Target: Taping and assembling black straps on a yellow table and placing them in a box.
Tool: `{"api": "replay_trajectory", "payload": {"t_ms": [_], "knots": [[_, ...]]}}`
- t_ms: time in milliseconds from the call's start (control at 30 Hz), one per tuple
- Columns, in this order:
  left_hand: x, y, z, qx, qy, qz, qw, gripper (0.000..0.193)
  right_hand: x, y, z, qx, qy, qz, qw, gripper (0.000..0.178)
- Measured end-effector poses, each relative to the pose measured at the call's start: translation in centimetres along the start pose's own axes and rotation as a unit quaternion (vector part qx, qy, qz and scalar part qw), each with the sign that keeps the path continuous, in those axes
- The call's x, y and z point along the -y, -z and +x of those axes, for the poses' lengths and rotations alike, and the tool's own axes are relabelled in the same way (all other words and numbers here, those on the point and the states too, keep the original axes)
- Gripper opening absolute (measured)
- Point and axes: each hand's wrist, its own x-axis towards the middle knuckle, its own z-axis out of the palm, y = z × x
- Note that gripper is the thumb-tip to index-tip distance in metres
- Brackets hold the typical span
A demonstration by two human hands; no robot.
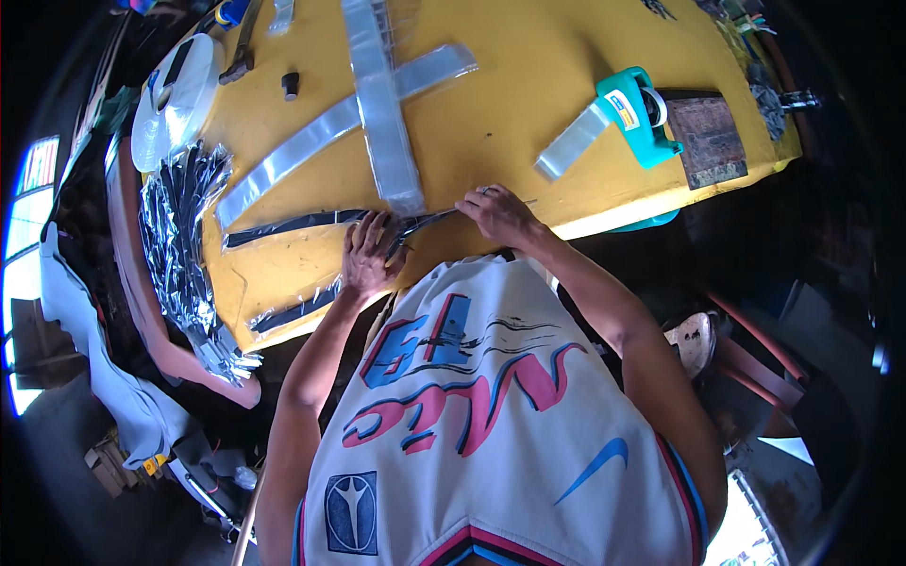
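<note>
A long black strip (293, 229) in a clear plastic sleeve lies along the near side of the yellow tabletop (472, 132). My left hand (373, 253) is closed over its right part, fingers bent and pressing down on it. My right hand (500, 217) pinches the narrow end of the strip, its fingertips together. Just beyond my hands, a stack of flat clear plastic sleeves (382, 132) crosses another long clear sleeve (311, 141). Nearer the front edge, left of my left hand, lies another black strip in plastic (297, 307).
At the left edge hangs a thick pile of wrapped black strips (184, 245), below a white roll (175, 99). A hammer (242, 52) and a small dark cylinder (291, 86) lie beyond. A teal tape dispenser (642, 118) stands at right beside a dark worn board (706, 140).
</note>
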Motion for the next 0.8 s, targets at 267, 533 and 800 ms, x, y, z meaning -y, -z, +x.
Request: {"api": "replay_trajectory", "payload": {"t_ms": [267, 533, 800], "knots": [[3.4, 3.9, 3.1, 0.105, -0.047, -0.191, 0.975, 0.017, 2.1, 4.1, 2.1, 0.072, -0.120, 0.125, 0.982, 0.025], [5.9, 3.9, 9.0, 0.444, 0.147, -0.300, 0.832, 0.036, -0.4, 6.5, 4.0, 0.210, -0.230, 0.269, 0.911, 0.028], [0.5, 2.4, 6.6, 0.034, 0.097, 0.022, 0.994, 0.046, -1.5, 2.0, 2.1, 0.002, -0.217, 0.035, 0.975, 0.027]]}}
